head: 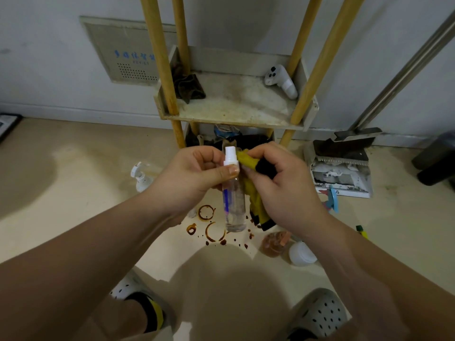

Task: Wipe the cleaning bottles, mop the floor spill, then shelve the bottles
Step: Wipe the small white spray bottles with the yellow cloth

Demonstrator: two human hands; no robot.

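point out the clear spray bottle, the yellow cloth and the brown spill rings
clear spray bottle (235,207): head view, on its transparent body
yellow cloth (256,200): head view, on the hanging yellow part
brown spill rings (206,212): head view, on the upper ring's edge

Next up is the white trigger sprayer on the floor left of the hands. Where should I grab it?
Likely by the neck just under the trigger head, coming from above. The white sprayer stands upright on the floor with open space around it. Left hand holds the clear bottle.

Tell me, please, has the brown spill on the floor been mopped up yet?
No; brown rings and spots of the spill remain on the floor beneath the hands.
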